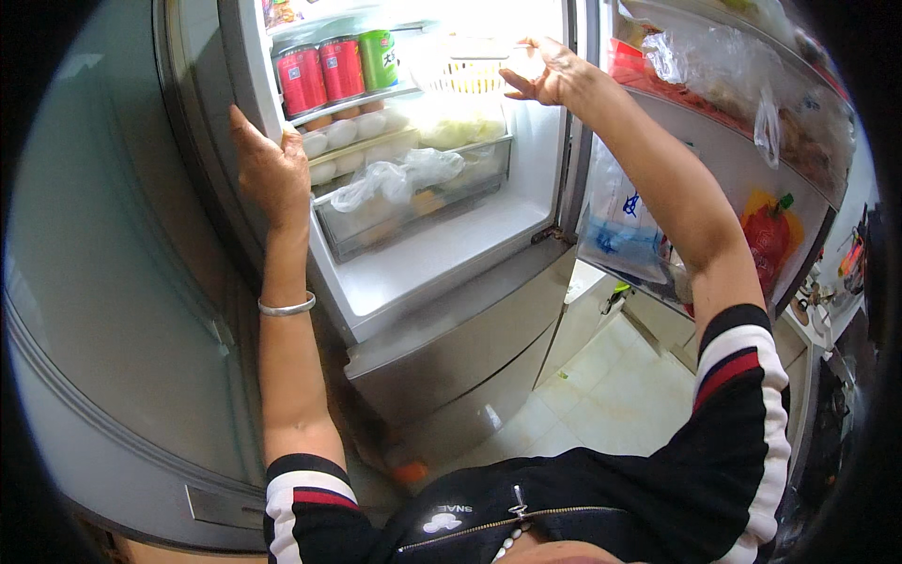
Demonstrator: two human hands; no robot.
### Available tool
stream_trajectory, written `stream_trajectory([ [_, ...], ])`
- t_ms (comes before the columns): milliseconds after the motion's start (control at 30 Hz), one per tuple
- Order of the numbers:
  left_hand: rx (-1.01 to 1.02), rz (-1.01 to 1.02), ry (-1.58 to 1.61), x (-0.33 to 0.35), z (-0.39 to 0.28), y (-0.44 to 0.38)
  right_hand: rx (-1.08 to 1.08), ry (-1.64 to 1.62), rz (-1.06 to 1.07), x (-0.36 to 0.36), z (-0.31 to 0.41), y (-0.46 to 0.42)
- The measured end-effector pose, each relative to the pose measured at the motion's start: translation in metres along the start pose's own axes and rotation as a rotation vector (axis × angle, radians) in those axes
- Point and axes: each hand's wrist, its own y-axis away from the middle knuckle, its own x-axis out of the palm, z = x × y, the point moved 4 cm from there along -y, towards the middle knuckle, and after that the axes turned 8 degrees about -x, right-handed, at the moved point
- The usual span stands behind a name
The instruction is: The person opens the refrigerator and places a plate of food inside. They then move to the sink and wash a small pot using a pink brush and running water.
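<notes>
An open refrigerator stands before me. My left hand [271,169] grips the left edge of the refrigerator's frame [254,70], a metal bangle on its wrist. My right hand [539,74] reaches in at the upper right, fingers apart at the side of a pale slotted plastic basket [468,76]; glare hides whether it grips the basket. Two red cans [301,79] and a green can [379,59] stand to the left of the basket. Below them, eggs [342,134] fill stacked trays, beside a pale green vegetable [461,125]. Plastic bags [394,180] lie over a clear drawer [416,211].
The refrigerator door [712,148] hangs open at the right, its shelves holding bagged food and a red packet [768,236]. Below is a closed lower drawer front [458,366]. A large glossy panel [127,282] fills the left side. Tiled floor [613,395] shows at lower right.
</notes>
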Motion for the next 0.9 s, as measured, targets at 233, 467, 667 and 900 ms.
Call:
stream_trajectory([
  [233,0.043,-0.037,-0.035,-0.001,0.002,-0.002,0.074,-0.106,0.068,0.012,-0.019,-0.061],
  [467,0.027,-0.035,-0.049,0.005,0.003,0.0,0.001,-0.152,-0.019,0.011,-0.028,-0.098],
  [667,0.093,-0.095,-0.106,0.005,0.006,0.0,-0.029,-0.185,-0.024,0.031,-0.038,-0.115],
  [900,-0.051,0.011,-0.073,0.005,0.01,-0.001,-0.045,-0.178,0.018,0.057,-0.05,-0.125],
])
